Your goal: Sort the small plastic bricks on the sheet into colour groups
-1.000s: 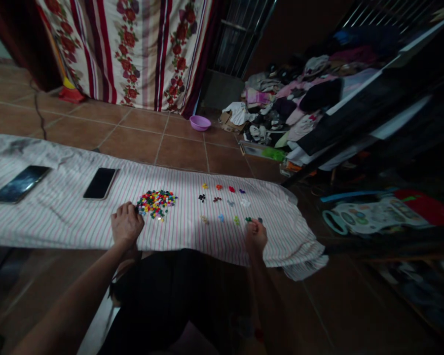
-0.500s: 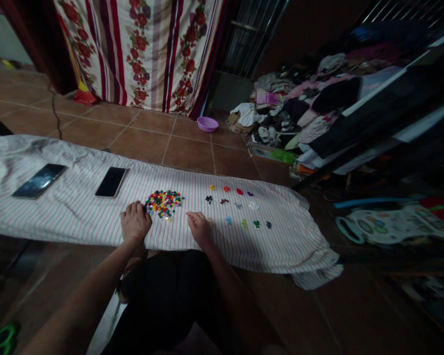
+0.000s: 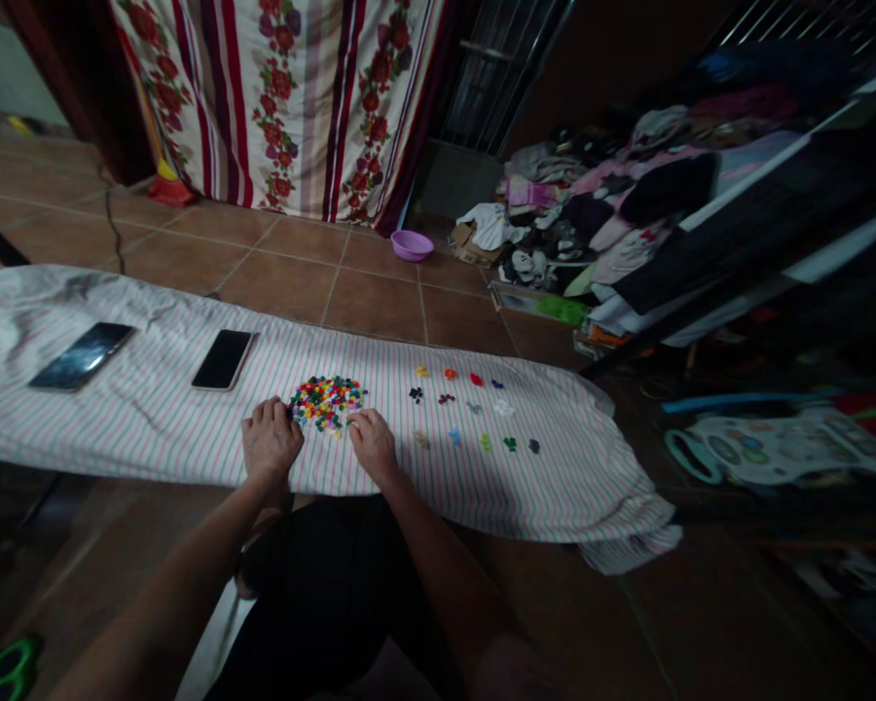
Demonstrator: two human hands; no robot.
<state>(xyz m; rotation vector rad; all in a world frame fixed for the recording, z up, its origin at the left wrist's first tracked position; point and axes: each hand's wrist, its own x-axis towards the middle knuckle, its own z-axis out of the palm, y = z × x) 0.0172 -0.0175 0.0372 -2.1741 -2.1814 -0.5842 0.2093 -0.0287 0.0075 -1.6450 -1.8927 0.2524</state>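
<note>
Your striped cloth (image 3: 555,467) spreads long and wrinkled in front of you. To your left it bears a phone (image 3: 224,359) and a glossy tablet (image 3: 82,356); mid-cloth sits a mixed pile (image 3: 326,397), then small colour groups (image 3: 476,379) in three rows.

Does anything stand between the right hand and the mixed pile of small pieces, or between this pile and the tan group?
Nothing visible stands between the right hand and the mixed pile: the hand is at its near right edge. Between pile and tan group, only that hand itself is in the way.
</note>
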